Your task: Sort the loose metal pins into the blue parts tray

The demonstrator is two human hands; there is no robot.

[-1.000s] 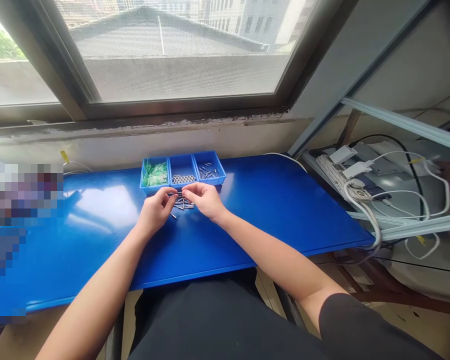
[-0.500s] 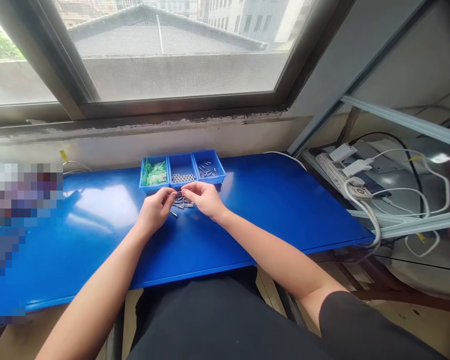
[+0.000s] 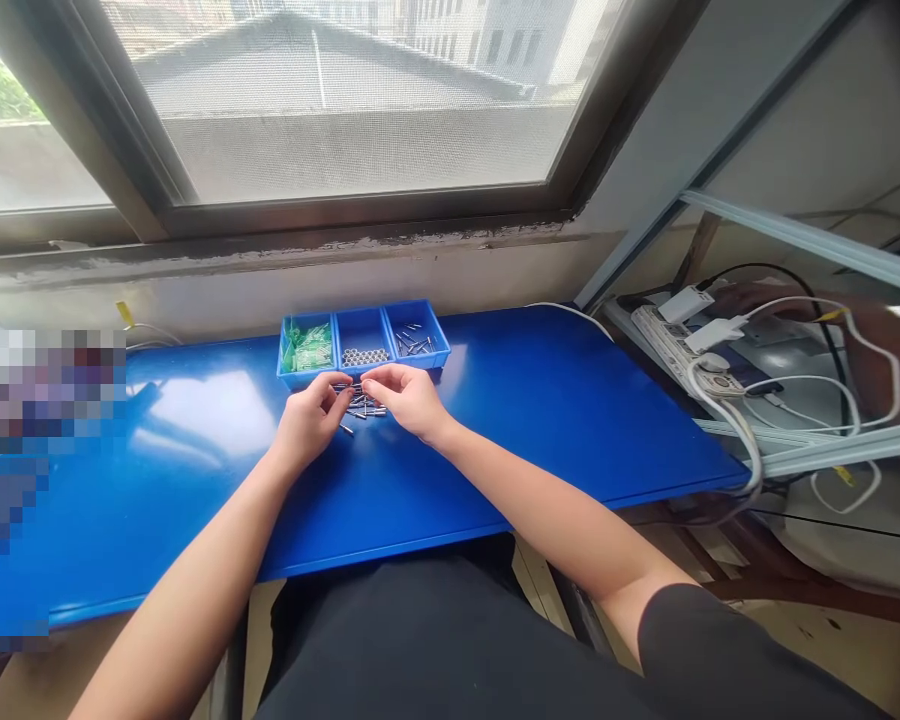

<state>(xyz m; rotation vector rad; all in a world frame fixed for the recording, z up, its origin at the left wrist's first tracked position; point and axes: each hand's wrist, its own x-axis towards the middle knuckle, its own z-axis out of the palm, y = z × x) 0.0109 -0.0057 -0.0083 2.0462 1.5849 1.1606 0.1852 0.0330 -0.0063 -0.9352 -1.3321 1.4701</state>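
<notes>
My left hand (image 3: 309,418) and my right hand (image 3: 412,402) meet close together above the table, just in front of three joined blue bins. Thumb and fingers of each are pinched, with a slim metal rod (image 3: 357,387) apparently spanning them; its ends are hidden by fingertips. Beneath lies a loose pile of short metal rods (image 3: 367,409), one of them apart towards me. Green-and-clear packets (image 3: 313,346) fill the left bin (image 3: 307,379). Small silver rings or nuts (image 3: 365,356) sit in the middle bin (image 3: 360,324), and thin dark metal pins (image 3: 416,346) in the right bin (image 3: 441,350).
The blue table (image 3: 570,420) runs under a window (image 3: 360,205). On the right, a metal frame (image 3: 810,240) stands beside a power strip (image 3: 656,335) with plugs and white cables (image 3: 750,450). A blurred-out patch (image 3: 37,400) covers the table's left end.
Both hands stay almost in place, pinching over the pile, with only slight finger movement. At the far right, a brownish blurred shape now shows behind the cables.
</notes>
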